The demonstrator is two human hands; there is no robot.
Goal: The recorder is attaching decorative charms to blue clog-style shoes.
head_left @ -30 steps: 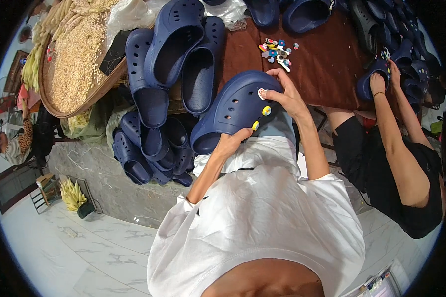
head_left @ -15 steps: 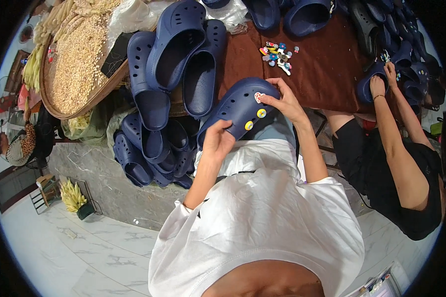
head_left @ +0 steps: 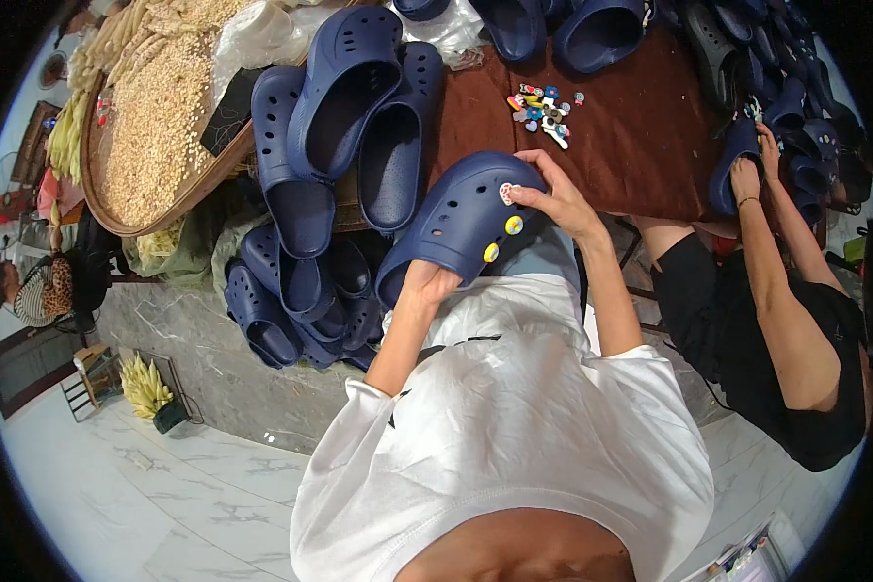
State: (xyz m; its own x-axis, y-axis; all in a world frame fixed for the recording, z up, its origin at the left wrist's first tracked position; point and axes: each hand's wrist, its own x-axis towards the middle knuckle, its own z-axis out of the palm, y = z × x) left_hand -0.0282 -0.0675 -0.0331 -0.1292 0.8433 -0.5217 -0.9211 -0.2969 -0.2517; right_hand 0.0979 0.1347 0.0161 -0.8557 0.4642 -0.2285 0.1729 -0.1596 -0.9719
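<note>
A navy clog (head_left: 466, 231) is held in front of my lap, its toe pointing away to the upper right. My right hand (head_left: 563, 206) grips the toe, with the thumb pressing on a red and white shoe charm (head_left: 506, 194). Two yellow round charms, the upper one (head_left: 513, 225) and the lower one (head_left: 491, 253), sit below it along the clog's right side. My left hand (head_left: 427, 284) reaches into the foot opening. Its fingers are hidden inside the clog's upper. A small pile of colourful charms (head_left: 551, 113) lies on the brown cloth (head_left: 630, 145) beyond.
Several navy clogs (head_left: 344, 87) are stacked at the left, with more hanging below the table edge. A round basket (head_left: 155, 228) of pale kernels stands further left. On the right, a co-worker's hands (head_left: 744, 179) hold another navy clog (head_left: 732, 165).
My left hand has gone from the clog's outer heel side into its foot opening. The right thumb stays on the red and white charm. The co-worker's clog has tilted more upright.
</note>
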